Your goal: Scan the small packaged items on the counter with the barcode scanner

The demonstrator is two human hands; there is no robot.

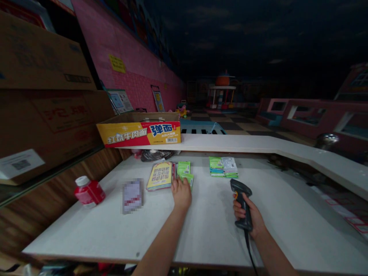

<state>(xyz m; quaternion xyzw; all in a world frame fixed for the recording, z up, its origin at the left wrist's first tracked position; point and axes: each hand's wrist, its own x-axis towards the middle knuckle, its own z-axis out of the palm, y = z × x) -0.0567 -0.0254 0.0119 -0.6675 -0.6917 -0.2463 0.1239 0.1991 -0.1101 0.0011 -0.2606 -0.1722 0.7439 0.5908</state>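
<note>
We held a dark grey handheld barcode scanner [240, 199] upright in our right hand [249, 216], fingers closed around its grip with the head tilted toward the small green packets [185, 172], which lay on the white tabletop [94, 230] under the curled fingers of our left hand [181, 193], probably pinned flat so their codes could be read. Beside them lay a yellow printed card [160, 175] and a second stack of green-and-white packets [223, 167], with a red white-capped bottle [89, 191] further left. Beyond, a noodle carton [139, 132] sat on the raised ledge, in a dim pink-walled playroom.
</note>
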